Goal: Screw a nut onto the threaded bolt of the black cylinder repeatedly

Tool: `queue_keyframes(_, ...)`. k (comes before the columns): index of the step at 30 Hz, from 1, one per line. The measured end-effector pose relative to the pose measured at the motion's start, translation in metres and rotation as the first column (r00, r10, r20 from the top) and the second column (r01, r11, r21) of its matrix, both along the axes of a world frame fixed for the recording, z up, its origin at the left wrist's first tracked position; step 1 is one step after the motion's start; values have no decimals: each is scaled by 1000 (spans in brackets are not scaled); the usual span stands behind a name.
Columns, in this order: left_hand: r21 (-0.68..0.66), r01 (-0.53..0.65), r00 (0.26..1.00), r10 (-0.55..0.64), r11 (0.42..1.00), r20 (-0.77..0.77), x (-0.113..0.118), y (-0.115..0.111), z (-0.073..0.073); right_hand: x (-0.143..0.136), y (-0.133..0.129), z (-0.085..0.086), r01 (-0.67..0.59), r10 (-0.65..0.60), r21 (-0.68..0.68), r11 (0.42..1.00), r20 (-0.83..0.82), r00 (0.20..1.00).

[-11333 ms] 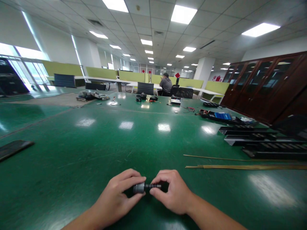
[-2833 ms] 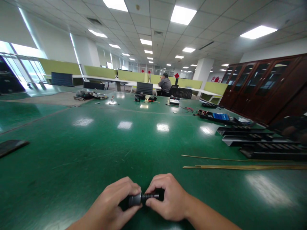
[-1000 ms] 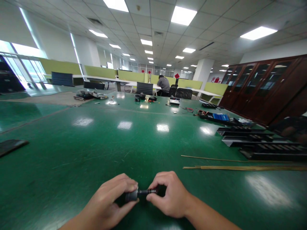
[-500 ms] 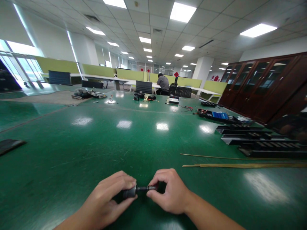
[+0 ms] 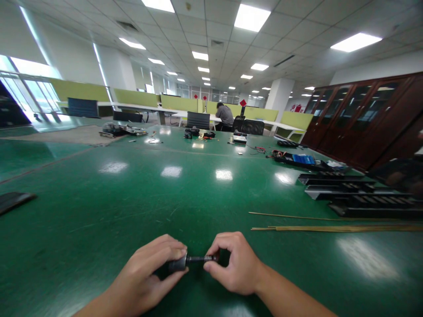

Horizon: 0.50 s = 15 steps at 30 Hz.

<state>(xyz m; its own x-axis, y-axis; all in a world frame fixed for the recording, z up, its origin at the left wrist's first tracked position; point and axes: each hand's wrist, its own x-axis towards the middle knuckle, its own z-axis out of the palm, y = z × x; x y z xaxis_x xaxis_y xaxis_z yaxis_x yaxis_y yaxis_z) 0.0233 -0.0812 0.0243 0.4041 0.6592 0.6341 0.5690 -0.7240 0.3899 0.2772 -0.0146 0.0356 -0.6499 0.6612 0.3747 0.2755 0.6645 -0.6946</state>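
Though scratched, tabletop (image 5: 198, 198) beneath lights (image 5: 252, 17)

The left forearm (image 5: 102, 301) and right forearm (image 5: 291, 288) are slanting inward; the left hand (image 5: 150, 268) is gripping between thumb and fingers, the right hand (image 5: 236, 268) is pinching with thumb and forefinger.

Green worktop (image 5: 132, 207), glossy, scratched. Thin yellowish rods (image 5: 330, 228) at right, black channels (image 5: 370, 212) just beyond; dark flat slab (image 5: 15, 202) at left, white box (image 5: 239, 140) far side.
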Motion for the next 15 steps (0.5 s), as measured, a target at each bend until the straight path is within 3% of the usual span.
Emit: queue_keyframes(15, -12, -18, 1000, 18, 1000, 10, -5, 0, -4, 0, 3, 2, 11, -12, -15, 1000, -30, 999)
